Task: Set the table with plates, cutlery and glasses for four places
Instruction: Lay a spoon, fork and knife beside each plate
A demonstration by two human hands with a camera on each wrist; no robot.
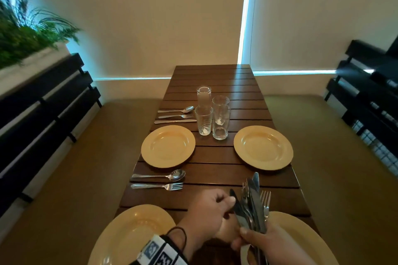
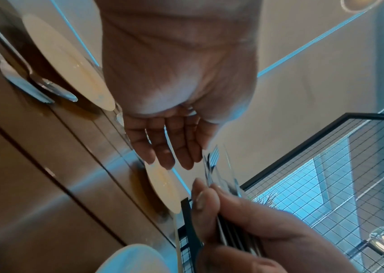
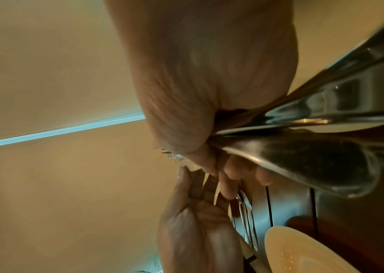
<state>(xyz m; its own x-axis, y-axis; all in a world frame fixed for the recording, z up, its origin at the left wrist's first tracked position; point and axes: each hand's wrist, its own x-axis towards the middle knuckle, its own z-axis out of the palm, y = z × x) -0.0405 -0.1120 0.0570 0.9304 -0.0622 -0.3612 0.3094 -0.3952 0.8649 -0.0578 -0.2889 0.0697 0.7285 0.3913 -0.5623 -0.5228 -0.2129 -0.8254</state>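
My right hand [image 1: 244, 235] grips a bundle of knives, forks and spoons [image 1: 254, 204] upright over the near right yellow plate [image 1: 301, 241]. My left hand [image 1: 226, 202] reaches across to the bundle. Its thumb tip touches a dark knife blade [image 1: 235, 206]. In the left wrist view its fingers [image 2: 174, 147] are stretched out beside the fork tines [image 2: 214, 160]. Three more plates lie near left [image 1: 129, 234], far left [image 1: 168, 146] and far right [image 1: 263, 147]. A spoon [image 1: 159, 176] and fork [image 1: 157, 186] lie between the left plates. A full cutlery set [image 1: 175, 116] lies beyond the far left plate.
Several empty glasses [image 1: 215, 116] stand clustered mid-table on the slatted wooden table [image 1: 215, 77]. Padded benches [image 1: 86, 157] with black slatted backs flank both long sides. A planter with greenery [image 1: 25, 36] sits at the left. A wall closes the far end.
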